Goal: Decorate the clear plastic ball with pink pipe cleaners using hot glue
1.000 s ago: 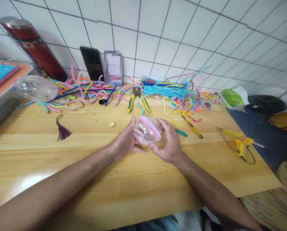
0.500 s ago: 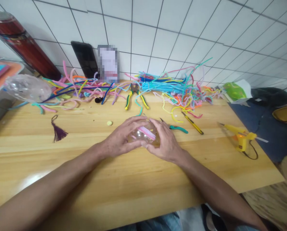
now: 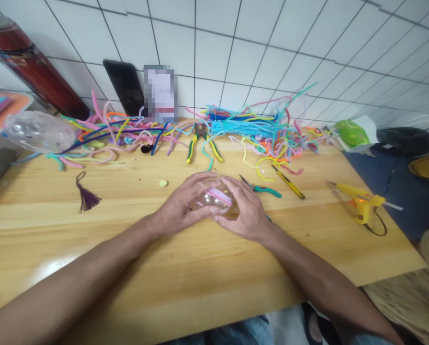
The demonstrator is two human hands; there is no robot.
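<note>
A clear plastic ball (image 3: 214, 201) with a pink pipe cleaner round its seam sits on the wooden table (image 3: 186, 268) between both palms. My left hand (image 3: 180, 207) wraps over its left side, fingers curled on top. My right hand (image 3: 245, 211) cups its right side, fingers pressed on it. Most of the ball is hidden by the hands.
A heap of coloured pipe cleaners (image 3: 236, 132) runs along the tiled wall, with pliers (image 3: 200, 141) in it. Right of my hands lie small cutters (image 3: 266, 190), a yellow utility knife (image 3: 288, 182) and a yellow glue gun (image 3: 360, 203). A second clear ball (image 3: 38, 132), a purple tassel (image 3: 85, 194) and a red flask (image 3: 31, 67) are at left.
One second ago the ball was held up with its pink seam showing. Both hands have since closed over it and pressed it down near the table. Little differs from half a second ago.
</note>
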